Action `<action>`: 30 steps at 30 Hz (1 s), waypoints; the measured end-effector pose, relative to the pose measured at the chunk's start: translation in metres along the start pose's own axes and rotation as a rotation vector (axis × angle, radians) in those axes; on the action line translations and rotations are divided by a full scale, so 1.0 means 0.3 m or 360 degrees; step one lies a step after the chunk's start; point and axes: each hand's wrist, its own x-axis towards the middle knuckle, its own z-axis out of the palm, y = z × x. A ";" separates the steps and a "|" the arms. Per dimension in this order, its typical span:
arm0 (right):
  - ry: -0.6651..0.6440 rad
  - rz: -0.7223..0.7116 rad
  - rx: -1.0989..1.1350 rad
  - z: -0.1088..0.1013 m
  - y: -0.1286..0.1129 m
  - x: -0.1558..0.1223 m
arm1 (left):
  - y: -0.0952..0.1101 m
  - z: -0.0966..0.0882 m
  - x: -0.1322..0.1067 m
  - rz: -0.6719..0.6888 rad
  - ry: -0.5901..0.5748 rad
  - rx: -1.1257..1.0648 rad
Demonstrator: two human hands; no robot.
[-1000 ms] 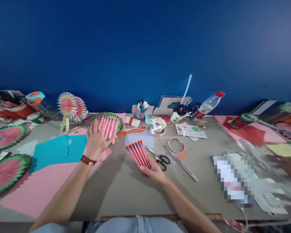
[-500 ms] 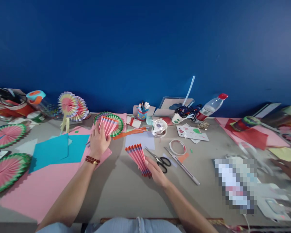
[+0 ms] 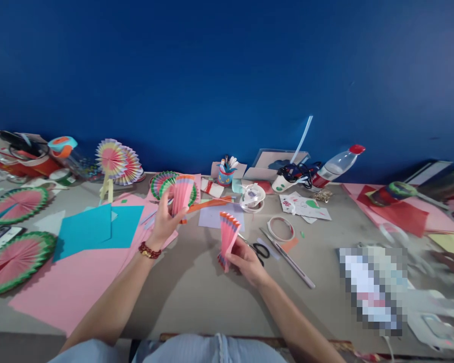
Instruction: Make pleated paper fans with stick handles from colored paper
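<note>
Your left arm reaches forward, and your left hand (image 3: pixel 165 219), beyond and to the left of the scissors (image 3: pixel 256 247), curves its partly open fingers and thumb around a pleated pink sheet (image 3: pixel 182 195). Your right hand (image 3: pixel 246 261), just on the near side of the scissors and partly covering them, pinches a second pleated piece (image 3: pixel 229 239), immediately left of them, with fingers and thumb nearly together. A second ago your left palm lay spread over its sheet; now that hand is turned sideways. The second piece, then fanned wider, now looks narrower and more upright.
</note>
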 end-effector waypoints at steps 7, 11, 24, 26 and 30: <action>0.0180 0.0140 0.0222 -0.004 -0.022 0.003 | 0.069 0.081 -0.066 -0.0545 -0.0508 -0.0815; 0.0185 0.0126 0.0342 -0.012 -0.010 0.008 | 0.055 0.120 -0.086 -0.0643 -0.0763 -0.0972; 0.0286 0.0142 0.0440 -0.015 -0.007 0.011 | 0.031 0.149 -0.108 -0.0869 -0.0830 -0.1209; 0.0261 0.0076 0.0505 -0.015 -0.022 0.008 | 0.035 0.164 -0.116 -0.0850 -0.0799 -0.1250; 0.0345 -0.0213 0.0762 -0.044 -0.089 -0.002 | 0.050 0.195 -0.147 -0.0850 -0.0877 -0.1213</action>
